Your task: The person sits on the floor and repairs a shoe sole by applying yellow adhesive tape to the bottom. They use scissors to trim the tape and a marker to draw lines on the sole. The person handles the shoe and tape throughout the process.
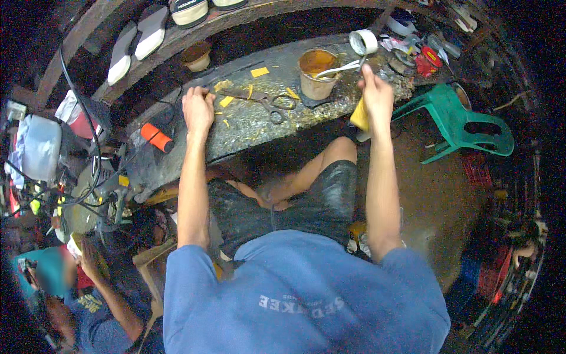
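Note:
My left hand rests on the worn bench with curled fingers beside the tips of dark scissors; what is under the fingertips is unclear. My right hand has closed fingers near the end of a white handle reaching out of a stained cup of amber substance; what it grips is hard to make out. A yellow piece shows just below that hand. A white tape roll sits above it. Small yellow scraps lie between my hands.
An orange cylinder lies at the bench's left. Pale shoe soles stand on the upper shelf. A green plastic chair is at right, dark cables at left. A co-worker's arm shows at lower left.

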`<state>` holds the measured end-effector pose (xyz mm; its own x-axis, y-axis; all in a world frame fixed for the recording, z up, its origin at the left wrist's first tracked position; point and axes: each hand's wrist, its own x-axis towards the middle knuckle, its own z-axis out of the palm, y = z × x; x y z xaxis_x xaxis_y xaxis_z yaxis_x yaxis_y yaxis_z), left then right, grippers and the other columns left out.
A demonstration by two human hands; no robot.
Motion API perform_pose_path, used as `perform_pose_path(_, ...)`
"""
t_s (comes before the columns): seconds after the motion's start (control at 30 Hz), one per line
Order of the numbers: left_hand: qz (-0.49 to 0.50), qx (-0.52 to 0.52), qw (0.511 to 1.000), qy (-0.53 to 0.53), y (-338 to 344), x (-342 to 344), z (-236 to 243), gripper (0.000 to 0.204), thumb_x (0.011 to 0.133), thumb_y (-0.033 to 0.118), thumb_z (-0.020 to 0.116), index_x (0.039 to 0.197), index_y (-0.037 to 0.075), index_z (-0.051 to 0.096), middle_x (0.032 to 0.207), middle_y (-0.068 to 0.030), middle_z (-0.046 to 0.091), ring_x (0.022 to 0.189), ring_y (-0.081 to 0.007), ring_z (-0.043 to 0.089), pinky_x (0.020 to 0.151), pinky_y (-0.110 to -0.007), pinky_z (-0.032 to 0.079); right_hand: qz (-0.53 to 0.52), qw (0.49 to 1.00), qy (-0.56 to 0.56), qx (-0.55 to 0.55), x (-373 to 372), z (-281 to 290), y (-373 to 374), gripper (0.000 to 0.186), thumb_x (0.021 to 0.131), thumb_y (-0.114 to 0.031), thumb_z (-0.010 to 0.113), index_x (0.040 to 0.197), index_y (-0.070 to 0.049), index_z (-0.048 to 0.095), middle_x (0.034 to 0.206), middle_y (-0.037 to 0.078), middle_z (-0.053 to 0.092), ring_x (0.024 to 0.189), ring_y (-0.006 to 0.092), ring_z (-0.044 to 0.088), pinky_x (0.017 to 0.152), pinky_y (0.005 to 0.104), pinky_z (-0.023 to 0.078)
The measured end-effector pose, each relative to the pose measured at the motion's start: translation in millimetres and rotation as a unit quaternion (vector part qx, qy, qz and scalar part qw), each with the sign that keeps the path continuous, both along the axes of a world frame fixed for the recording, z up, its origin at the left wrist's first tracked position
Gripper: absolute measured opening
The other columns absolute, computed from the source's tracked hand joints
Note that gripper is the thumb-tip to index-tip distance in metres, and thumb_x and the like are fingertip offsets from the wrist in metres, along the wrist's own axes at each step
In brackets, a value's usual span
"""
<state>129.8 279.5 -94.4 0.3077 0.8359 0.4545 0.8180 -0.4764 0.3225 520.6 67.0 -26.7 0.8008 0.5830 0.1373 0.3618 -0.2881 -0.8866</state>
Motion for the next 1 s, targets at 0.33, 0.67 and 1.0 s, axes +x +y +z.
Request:
perform_pose_path(0.33,0.029,-0.171,0.971,-0.164,9.9,-6.6,-4.6,0.031,0.083,0.02,0.086,0.107,0.006,0.072,0.09,-0.011,0.078,0.087,-0.0289,0.075,0.082,-0.042,0.057,-0.21,0.886,-0.178,0.372,-52.7,52.3,29.4,0.025,0.101,-0.022,0.069,0.102,0.002,0.071,0.1,0.016,0.073,0.092,0.0287,0.067,0.086,0.04,0.053)
perform_pose_path(0.67,-0.001,-0.243,0.961,-0.132,-26.3,-7.8,30.3,0.037,0.084,0.034,0.085,0.109,0.007,0.082,0.099,-0.0125,0.081,0.089,-0.0239,0.077,0.085,-0.037,0.059,0.181,0.911,-0.366,-0.061,-174.5,-32.6,150.9,0.025,0.089,-0.003,0.065,0.111,0.004,0.071,0.12,0.024,0.064,0.12,0.0416,0.06,0.1,0.0496,0.054)
perform_pose_path(1.0,0.038,-0.226,0.971,-0.07,-33.7,14.2,27.0,0.033,0.077,0.031,0.089,0.099,0.007,0.079,0.102,-0.0192,0.078,0.103,-0.0341,0.075,0.092,-0.046,0.057,0.43,0.898,-0.095,-0.012,-137.5,-20.3,150.5,0.029,0.08,-0.017,0.087,0.103,-0.002,0.077,0.086,0.016,0.076,0.083,0.0252,0.074,0.08,0.0401,0.057)
